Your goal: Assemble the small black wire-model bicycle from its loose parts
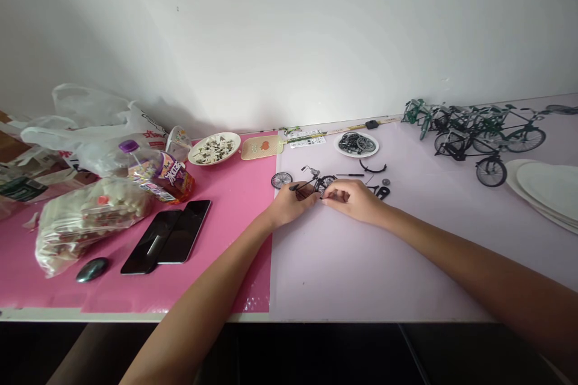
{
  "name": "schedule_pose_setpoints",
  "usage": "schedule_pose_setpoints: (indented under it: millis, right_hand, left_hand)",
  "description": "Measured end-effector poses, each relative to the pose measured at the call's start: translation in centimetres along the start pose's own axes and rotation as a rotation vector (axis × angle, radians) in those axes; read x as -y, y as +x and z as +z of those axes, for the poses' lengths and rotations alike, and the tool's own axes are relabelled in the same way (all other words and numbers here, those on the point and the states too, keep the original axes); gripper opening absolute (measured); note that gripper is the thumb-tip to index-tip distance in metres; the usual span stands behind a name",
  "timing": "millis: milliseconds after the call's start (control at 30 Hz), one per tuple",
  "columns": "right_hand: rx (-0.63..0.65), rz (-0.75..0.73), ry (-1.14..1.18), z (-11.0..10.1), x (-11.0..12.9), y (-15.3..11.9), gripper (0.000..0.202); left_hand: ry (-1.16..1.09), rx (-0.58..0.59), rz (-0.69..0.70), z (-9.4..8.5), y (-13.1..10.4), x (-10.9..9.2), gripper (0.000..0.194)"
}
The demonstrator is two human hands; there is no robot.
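Table (406, 277) is covered in pink on the left, pale lilac on the right. White plastic bags (99, 138) are piled at the far left; red print is seen, but it is creased and can't be read. A clear bag (90, 216) is filled with pale items, not made out. At the right, model bicycles (526, 135), green and black, are bunched and overlapped, so no count is given. White plates (551, 186) are stacked beside them, cut off by the frame edge. Purple-capped bottle (165, 177): big letters are printed on the label, brand not legible. Two phones (183, 234) are overlapped, screens dark. Small print is shown on a paper sheet (307, 139), too small to read.

The black model bicycle (316, 181) is held over the lilac part, between both hands. It is gripped low by the left hand (292, 203), fingers curled around, thumb pointed right. The right hand (356, 200) is bent inward, fingertips pinched narrow at the lower frame; what is pinched is hidden. Both forearms are angled in from the near edge. A wheel (281, 180) is seen left of the handlebar; whether it is attached can't be told. Small black parts are partly covered by the right hand.
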State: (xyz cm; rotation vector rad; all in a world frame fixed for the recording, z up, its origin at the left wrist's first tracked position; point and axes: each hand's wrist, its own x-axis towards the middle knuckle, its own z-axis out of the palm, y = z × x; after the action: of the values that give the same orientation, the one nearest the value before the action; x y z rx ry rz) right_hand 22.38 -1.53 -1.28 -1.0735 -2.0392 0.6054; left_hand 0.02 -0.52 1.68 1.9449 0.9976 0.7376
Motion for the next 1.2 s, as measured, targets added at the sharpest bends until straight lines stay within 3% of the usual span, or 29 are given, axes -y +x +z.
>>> schedule_pose_setpoints:
  millis: [1200]
  right_hand:
    - [0.001,0.009,-0.005,-0.02,-0.25,0.01,0.012]
  left_hand:
    - [0.036,-0.006,0.021,0.02,-0.24,-0.39,0.036]
